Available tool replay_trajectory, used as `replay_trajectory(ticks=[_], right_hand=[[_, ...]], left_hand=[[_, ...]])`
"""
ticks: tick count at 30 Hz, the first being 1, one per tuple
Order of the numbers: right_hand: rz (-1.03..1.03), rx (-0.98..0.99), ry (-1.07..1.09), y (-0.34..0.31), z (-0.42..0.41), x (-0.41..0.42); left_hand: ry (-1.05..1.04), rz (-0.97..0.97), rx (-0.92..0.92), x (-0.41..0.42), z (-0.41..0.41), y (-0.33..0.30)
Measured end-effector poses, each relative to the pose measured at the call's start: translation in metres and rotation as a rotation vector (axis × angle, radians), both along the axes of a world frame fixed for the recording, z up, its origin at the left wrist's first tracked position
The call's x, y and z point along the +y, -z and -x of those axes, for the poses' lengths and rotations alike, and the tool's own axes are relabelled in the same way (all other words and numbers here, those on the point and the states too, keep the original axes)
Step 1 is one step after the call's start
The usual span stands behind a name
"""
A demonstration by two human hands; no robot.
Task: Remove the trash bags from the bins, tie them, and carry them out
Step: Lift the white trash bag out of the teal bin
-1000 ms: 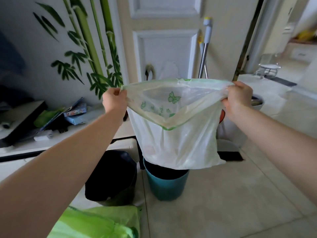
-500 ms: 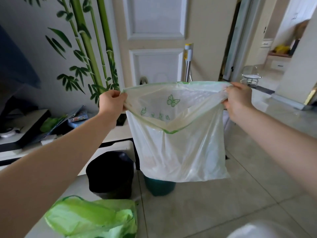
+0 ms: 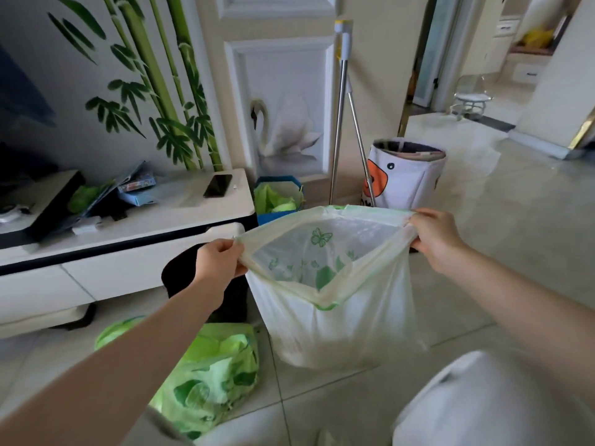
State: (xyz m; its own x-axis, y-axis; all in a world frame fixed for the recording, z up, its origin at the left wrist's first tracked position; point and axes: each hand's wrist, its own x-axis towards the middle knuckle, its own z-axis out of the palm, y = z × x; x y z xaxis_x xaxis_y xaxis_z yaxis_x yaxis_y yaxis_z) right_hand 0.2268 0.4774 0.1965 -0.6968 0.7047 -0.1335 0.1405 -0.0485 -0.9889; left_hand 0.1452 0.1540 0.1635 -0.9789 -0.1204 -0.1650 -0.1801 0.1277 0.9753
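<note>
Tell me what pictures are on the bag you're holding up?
Green butterflies and leaves, printed on the whitish see-through bag; the head view shows them best.

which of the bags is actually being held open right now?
The white translucent bag with butterfly print, stretched open between the left hand and right hand. The green bag lies crumpled on the floor, untouched.

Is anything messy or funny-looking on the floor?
Yes. A crumpled green trash bag lies loose on the floor tiles beside the black bin, not in any bin. Nothing looks spilled or broken.
</note>
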Motion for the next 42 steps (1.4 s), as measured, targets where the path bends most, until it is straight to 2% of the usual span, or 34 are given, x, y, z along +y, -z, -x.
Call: replay_trajectory(ticks=[5,9,13,18,22,27,29,31,36,40,42], right_hand=[[0.042,-0.163,-0.123,0.051,-0.005,-0.005],[-0.1,-0.359,-0.269,0.1,-0.006,0.0],[-0.284,-0.514,-0.41,0.121,-0.003,-0.002],[-0.318,-0.585,-0.477,0.131,0.001,-0.005],[-0.319,-0.63,-0.441,0.139,0.01,-0.005],[-0.763,-0.743,-0.545,0.14,0.021,-0.011],[-0.838,-0.793,-0.617,0.142,0.026,-0.015],[-0.887,-0.797,-0.664,0.145,0.035,-0.02],[-0.957,-0.72,-0.601,0.147,0.059,-0.035],[-1.093,-0.561,-0.578,0.144,0.087,-0.06],[-1.122,-0.494,-0.637,0.145,0.105,-0.073]], left_hand=[[-0.011,0.087,-0.13,-0.015,-0.013,0.055],[0.025,0.221,-0.188,-0.033,-0.019,0.087],[0.051,0.324,-0.195,-0.048,-0.022,0.106],[0.018,0.284,-0.218,-0.06,-0.018,0.123],[-0.054,0.186,-0.227,-0.057,-0.017,0.129],[-0.092,0.109,-0.22,-0.054,-0.016,0.136],[-0.095,0.112,-0.208,-0.053,-0.015,0.137],[-0.091,0.116,-0.214,-0.052,-0.013,0.139],[-0.09,0.157,-0.218,-0.052,-0.009,0.137],[-0.071,0.215,-0.244,-0.052,-0.011,0.139],[-0.096,0.144,-0.271,-0.051,-0.013,0.141]])
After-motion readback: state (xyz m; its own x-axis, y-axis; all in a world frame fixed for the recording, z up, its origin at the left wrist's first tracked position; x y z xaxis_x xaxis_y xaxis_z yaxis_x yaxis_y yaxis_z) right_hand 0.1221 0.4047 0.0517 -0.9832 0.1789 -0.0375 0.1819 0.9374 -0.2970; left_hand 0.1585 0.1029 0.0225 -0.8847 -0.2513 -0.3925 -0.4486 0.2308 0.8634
